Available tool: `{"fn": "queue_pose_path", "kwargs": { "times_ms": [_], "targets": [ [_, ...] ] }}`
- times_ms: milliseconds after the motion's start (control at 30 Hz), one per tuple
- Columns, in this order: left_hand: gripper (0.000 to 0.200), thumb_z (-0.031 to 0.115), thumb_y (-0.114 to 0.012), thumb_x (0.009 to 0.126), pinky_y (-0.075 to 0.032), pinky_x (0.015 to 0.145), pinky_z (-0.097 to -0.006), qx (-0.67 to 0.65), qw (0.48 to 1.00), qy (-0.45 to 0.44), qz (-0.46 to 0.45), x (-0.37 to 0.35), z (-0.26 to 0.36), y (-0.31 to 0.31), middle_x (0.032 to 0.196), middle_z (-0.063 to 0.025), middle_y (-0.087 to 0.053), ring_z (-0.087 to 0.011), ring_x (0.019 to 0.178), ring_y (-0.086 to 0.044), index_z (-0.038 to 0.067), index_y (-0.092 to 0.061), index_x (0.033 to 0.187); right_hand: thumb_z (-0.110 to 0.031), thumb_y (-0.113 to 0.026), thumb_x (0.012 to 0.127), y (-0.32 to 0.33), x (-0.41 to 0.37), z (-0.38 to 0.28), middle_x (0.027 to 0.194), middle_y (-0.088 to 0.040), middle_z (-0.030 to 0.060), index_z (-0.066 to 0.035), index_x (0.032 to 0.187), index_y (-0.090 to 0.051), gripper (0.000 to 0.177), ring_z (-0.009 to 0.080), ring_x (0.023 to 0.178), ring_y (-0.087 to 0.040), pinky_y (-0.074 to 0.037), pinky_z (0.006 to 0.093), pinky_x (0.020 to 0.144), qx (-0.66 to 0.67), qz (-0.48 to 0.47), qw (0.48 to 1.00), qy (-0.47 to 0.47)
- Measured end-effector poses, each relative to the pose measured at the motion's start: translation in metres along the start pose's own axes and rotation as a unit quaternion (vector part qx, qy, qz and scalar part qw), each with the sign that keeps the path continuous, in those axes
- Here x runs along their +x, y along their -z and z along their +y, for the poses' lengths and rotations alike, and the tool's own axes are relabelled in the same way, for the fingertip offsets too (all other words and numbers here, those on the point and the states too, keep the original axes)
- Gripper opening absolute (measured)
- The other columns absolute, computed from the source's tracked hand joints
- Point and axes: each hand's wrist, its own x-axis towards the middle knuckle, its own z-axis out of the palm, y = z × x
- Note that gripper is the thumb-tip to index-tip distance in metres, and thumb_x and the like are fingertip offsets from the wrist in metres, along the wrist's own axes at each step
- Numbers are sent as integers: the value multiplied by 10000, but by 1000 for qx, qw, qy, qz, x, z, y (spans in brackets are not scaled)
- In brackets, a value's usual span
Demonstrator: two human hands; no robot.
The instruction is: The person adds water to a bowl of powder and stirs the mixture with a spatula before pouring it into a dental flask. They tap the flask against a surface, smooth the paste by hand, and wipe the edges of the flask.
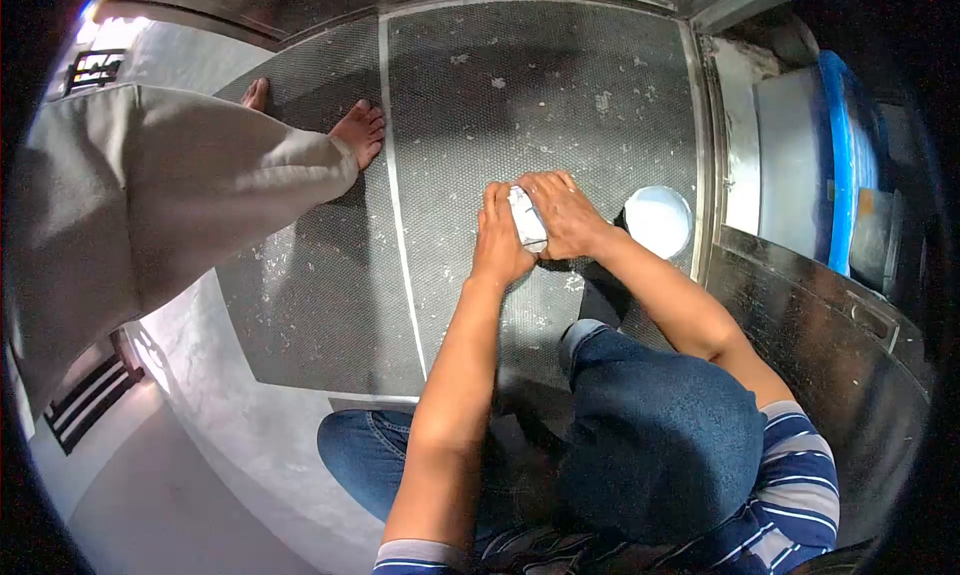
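Note:
A small white block-like object (527,221) with dark lines on it is held between my two hands, above the dark textured mat (480,95). My left hand (498,237) grips it from the left side, fingers wrapped over its edge. On the opposite side, my right hand (565,213) presses against it with the fingers bent together. Part of the object is hidden by my fingers. Just right of my right hand stands a round white container (659,222); whether it is a lid or an open tub I cannot tell.
Another person's bare foot (360,133) and light trouser leg (220,175) are at the left. A white seam (398,215) crosses the mat. A metal-edged frame (703,145) and a blue-rimmed container (838,160) stand at the right. White flecks dot the mat.

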Motion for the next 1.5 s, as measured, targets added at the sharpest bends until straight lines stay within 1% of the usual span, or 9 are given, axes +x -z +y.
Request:
{"fn": "queue_pose_path", "kwargs": {
  "times_ms": [267,367,500,600,667,833,1033,1133,1500],
  "targets": [
    [1114,128,-856,536,-341,1070,-517,157,982,66,-84,-1,22,20,1474,-206,-290,-411,1307,-374,21,-230,1451,-368,-807,604,66,-51,-3,1523,-279,199,-54,1486,-235,1097,371,1434,-231,-76,521,1190,-7,88,992,-88],
    [998,160,-816,618,-317,1070,-541,175,982,-10,70,-8,51,28,1475,-204,-315,-405,1331,-355,18,-268,1441,-31,-684,552,113,-121,26,1511,-319,166,-105,1447,-303,975,358,1427,-259,-172,470,1195,55,181,956,-223],
    [802,111,-746,722,-400,1019,-459,-158,978,-130,42,-10,74,-31,1407,-213,-410,-373,1252,-470,-2,-319,1392,9,-694,555,102,-188,48,1529,-280,172,-127,1496,-180,1081,334,1448,-220,-211,477,1200,26,83,904,-418],
    [727,68,-721,755,-432,989,-398,-339,938,2,-66,-10,93,-95,1339,-200,-473,-312,1198,-527,-12,-330,1362,-18,-826,562,54,-185,59,1465,-395,170,-147,1485,-208,1118,351,1375,-369,-315,460,1152,91,117,905,-399],
    [649,34,-693,787,-447,964,-378,-574,804,121,-95,-7,86,-122,1297,-171,-507,-253,1162,-546,-9,-345,1333,-35,-849,550,52,-174,55,1448,-418,164,-149,1472,-245,1108,353,1355,-399,-333,448,1138,128,140,897,-398],
    [452,58,-580,879,-483,902,-375,-649,740,152,-95,-22,70,-75,1263,-147,-530,-226,1105,-563,-32,-387,1278,-113,-907,496,82,-152,13,1408,-458,142,-102,1400,-408,1032,295,1309,-459,-380,414,1092,102,210,947,-220],
    [371,273,-420,973,-493,854,-397,-826,546,127,-60,-53,51,-38,1131,-179,-625,-283,998,-630,3,-498,1215,-81,-866,501,73,-92,-15,1318,-552,124,-116,1337,-465,928,337,1270,-498,-377,424,1091,207,215,945,-131],
    [372,288,-401,956,-511,779,-396,-789,584,188,-24,-76,27,-53,1054,-189,-657,-313,890,-658,-2,-526,1153,-61,-764,645,63,-61,-25,1191,-642,122,-128,1238,-576,627,353,1152,-581,-449,416,980,129,250,957,72],
    [326,154,-432,831,-489,621,-327,-716,659,214,84,-89,2,-58,902,-183,-641,-236,633,-608,-34,-542,1073,36,-673,597,71,-15,-76,1252,-605,41,-215,1188,-634,644,331,1088,-560,-491,420,931,-53,96,992,-62]
  ]
}}
